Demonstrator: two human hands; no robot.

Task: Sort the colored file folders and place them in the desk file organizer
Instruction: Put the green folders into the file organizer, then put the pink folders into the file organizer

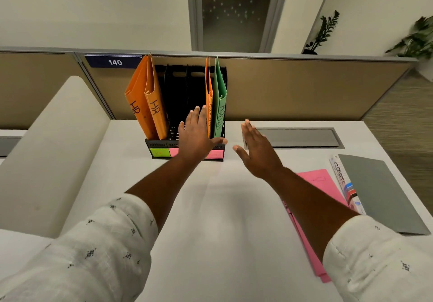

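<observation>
Left hand (195, 135): I hold it flat, fingers spread, empty, in front of the black file organizer (161, 141) and just beside the lone orange folder (209, 104).
Right hand (256, 148): mine too, open-palmed, gripping nothing, hovering over the tabletop (210, 219) right of the organizer.
Organizer: two orange "HR" folders (146, 100) lean in the left slots; orange and green folder (220, 107) stand upright at right; middle slots dark.
Unsorted: pink folders (316, 182), a "SPORTS" folder (344, 179) and a grey folder (379, 191) lie flat, right side.
</observation>
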